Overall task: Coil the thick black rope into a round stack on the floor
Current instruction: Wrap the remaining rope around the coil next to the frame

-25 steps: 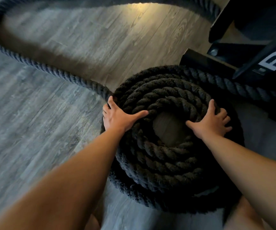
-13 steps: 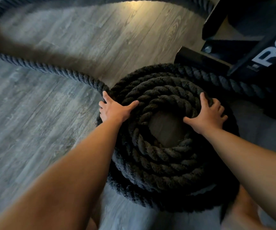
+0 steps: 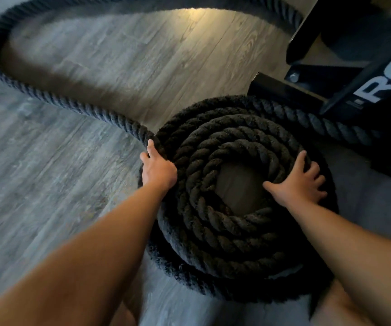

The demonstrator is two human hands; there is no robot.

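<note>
The thick black rope lies wound into a round stack point(image 3: 232, 236) of several turns on the wood floor, with a bare patch of floor in its centre. My left hand point(image 3: 158, 168) presses against the stack's outer left edge, where the loose rope point(image 3: 55, 100) joins it; the fingers point forward and the thumb is hidden. My right hand point(image 3: 298, 182) rests flat on top of the right side, fingers spread and thumb at the inner rim. From there the loose rope sweeps away in a wide loop to the far left and across the top.
A black metal equipment frame point(image 3: 331, 90) with white lettering stands at the upper right, close behind the stack. Another stretch of rope point(image 3: 319, 124) runs from the stack toward the frame's base. Grey wood floor point(image 3: 48, 196) spreads to the left. My knees show at the bottom edge.
My left hand slid off the stack's top to its outer left edge, and its thumb is now out of sight. My right hand stays on top, fingers spread wider.
</note>
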